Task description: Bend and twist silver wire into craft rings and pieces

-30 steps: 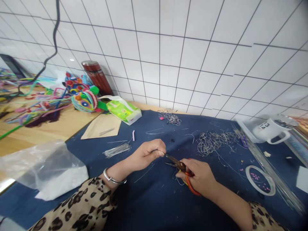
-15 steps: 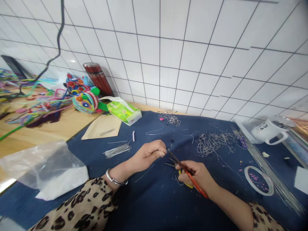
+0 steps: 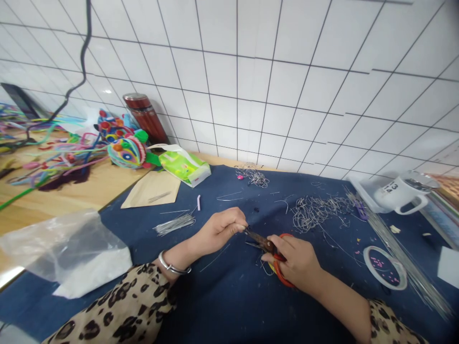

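Note:
My left hand (image 3: 220,229) is pinched shut on a thin piece of wire, too fine to see clearly, just above the blue cloth (image 3: 233,296). My right hand (image 3: 296,260) grips red-handled pliers (image 3: 267,246), whose dark jaws point left and meet my left fingertips. A small yellow object lies half hidden under my right hand. A bundle of straight cut wires (image 3: 175,223) lies left of my left hand. A tangle of silver wire (image 3: 317,210) lies beyond my right hand.
A white mug (image 3: 401,193) and a clear tray stand at the right. A round dish of pink beads (image 3: 385,267) sits near long straight wires (image 3: 405,253). A clear plastic bag (image 3: 60,248), brown envelope (image 3: 152,188), green packet (image 3: 184,165), red tin (image 3: 145,117) and colourful pipe cleaners (image 3: 64,153) lie left.
The pliers' handles, held closed and slanted half a second ago, now spread apart in my right hand, with the jaws lower at my left fingertips. My left hand has hardly moved.

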A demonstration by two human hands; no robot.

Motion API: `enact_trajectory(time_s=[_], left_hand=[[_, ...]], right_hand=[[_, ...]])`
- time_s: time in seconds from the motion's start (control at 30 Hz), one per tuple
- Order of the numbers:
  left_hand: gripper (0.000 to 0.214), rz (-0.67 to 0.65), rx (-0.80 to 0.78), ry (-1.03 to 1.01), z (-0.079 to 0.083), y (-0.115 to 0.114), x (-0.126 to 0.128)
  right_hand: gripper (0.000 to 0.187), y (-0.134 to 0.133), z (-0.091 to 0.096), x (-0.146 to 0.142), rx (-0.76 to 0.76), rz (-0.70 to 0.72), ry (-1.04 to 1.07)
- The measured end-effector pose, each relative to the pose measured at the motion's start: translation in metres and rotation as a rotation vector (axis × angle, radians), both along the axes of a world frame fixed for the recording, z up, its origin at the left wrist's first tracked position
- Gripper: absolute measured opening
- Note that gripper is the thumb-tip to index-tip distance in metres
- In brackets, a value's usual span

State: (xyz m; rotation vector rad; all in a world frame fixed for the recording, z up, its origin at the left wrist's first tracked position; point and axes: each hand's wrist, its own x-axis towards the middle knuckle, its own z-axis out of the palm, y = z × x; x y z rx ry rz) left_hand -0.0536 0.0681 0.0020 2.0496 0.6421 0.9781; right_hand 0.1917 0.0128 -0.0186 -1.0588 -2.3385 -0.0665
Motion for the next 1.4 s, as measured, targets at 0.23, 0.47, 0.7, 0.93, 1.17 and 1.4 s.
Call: enact_trajectory(time_s=[0.23, 0.47, 0.7, 0.93, 1.17, 1.4], left_hand=[[0.020, -0.071, -0.187, -0.079, -0.005, 0.003, 0.001], [0.020, -0.103, -0.293, -0.096, -0.006, 0.002, 0.002], [0.020, -0.025, -0.212, -0.117, -0.001, -0.003, 0.004], [0.015, -0.015, -0.110, -0.137, 0.000, -0.002, 0.002], [0.017, -0.019, -0.150, -0.189, -0.001, -0.005, 0.005], [0.020, 0.001, -0.309, -0.195, -0.008, -0.006, 0.007]], right_hand=[[0.035, 0.001, 0.005, 0.005, 0.194, -0.002, -0.130], [0.041, 0.004, 0.017, 0.013, 0.358, -0.005, -0.303], [0.030, 0.002, 0.016, 0.002, -0.024, -0.002, -0.002], [0.030, -0.004, 0.041, -0.010, -1.116, -0.011, 0.412], [0.039, -0.007, 0.043, -0.005, -1.527, 0.248, 0.713], [0.034, -0.011, 0.035, -0.012, -1.233, 0.055, 0.529]])
